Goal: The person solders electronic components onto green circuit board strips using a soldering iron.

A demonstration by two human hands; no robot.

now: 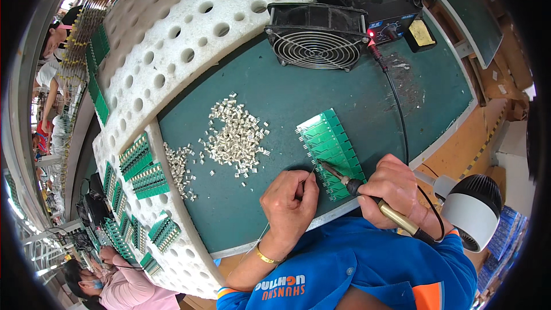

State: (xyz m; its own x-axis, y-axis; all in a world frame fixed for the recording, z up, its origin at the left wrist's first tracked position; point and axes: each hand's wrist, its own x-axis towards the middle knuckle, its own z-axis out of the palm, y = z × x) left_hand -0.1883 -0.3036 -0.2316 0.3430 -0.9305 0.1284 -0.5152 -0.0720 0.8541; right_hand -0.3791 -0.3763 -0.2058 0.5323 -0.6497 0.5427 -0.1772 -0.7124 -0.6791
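Note:
My right hand is closed round a soldering iron with a black grip and a brass-coloured section. The iron's tip reaches the left part of a green circuit board panel, which lies flat on the green bench. In my left hand, pinched between thumb and fingers, is a thin solder wire. Its end comes close to the iron's tip at the board; whether they touch I cannot make out. Small white connectors lie heaped on the bench to the left of the panel.
A black fan with a wire guard stands at the back, beside a black soldering station. The iron's cable crosses the right side. White foam boards run along the left, bearing finished-looking green panels. Other people sit beyond.

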